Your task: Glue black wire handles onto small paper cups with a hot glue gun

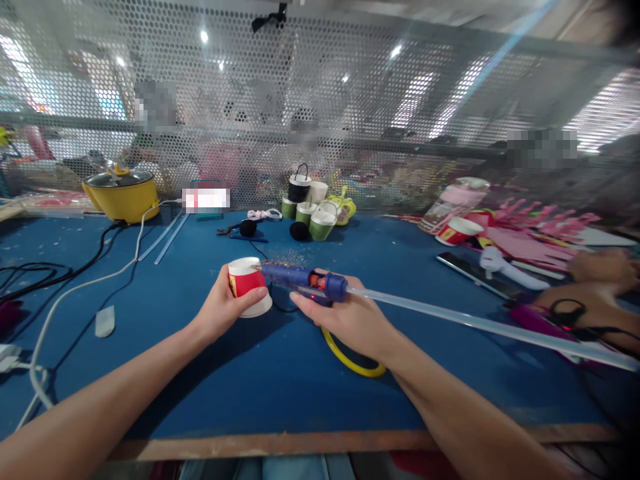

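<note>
In my left hand is a red and white paper cup, turned with its wide rim downward. My right hand grips a blue hot glue gun, whose nozzle meets the upper right edge of the cup; I cannot tell whether it touches. A long translucent glue stick sticks out of the gun's back toward the right. Below my right hand a yellow ring lies on the blue table. The fingers under the gun's handle are partly hidden.
Several small cups and black balls stand ahead. Pliers lie beside them. A yellow pot and a white cable are left. Right are a phone, another red cup and a co-worker's arm.
</note>
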The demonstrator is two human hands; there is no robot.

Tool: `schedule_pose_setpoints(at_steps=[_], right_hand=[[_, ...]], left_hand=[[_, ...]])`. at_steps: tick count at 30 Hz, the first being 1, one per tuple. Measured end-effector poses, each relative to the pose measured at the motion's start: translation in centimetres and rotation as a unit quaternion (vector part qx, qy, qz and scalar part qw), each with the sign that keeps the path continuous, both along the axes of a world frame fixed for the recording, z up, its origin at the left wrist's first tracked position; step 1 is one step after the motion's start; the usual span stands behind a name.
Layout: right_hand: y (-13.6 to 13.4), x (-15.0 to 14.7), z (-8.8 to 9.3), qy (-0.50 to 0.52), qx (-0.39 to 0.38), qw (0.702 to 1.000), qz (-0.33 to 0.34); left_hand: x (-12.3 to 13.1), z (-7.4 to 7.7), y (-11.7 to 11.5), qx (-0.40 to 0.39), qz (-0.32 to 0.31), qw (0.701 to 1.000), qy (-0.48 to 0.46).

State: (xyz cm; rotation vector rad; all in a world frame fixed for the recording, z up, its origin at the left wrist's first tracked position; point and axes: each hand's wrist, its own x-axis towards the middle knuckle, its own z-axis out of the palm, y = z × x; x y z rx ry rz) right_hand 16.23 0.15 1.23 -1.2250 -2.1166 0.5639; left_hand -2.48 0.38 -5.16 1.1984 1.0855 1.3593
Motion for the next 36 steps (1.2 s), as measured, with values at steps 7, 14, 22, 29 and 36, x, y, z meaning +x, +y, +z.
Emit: schedule_pose_setpoints(at_steps=[7, 14, 22, 29, 36], right_hand=[[0.0, -0.1, 0.7, -0.026, 0.043, 0.999, 0.010], [0.3, 0.0, 0.5, -0.021, 0.041, 0.999, 0.004], [0.2, 0.0, -0.1, -0.013, 0.029, 0.999, 0.004], [0.2, 0.0, -0.7, -0.021, 0.044, 0.999, 0.021], [0.1, 0.0, -0.8, -0.016, 0.039, 0.999, 0.030]], left_hand=[[0.0, 0.3, -0.1, -0.004, 0.004, 1.000, -0.006], [0.0, 0.3, -0.1, -0.010, 0.005, 1.000, -0.018], [0.3, 0.2, 0.0, -0.007, 0.008, 1.000, -0.025], [0.4, 0.0, 0.1, 0.012, 0.000, 1.000, -0.007], [0.4, -0.2, 0.2, 0.017, -0.001, 1.000, -0.012]])
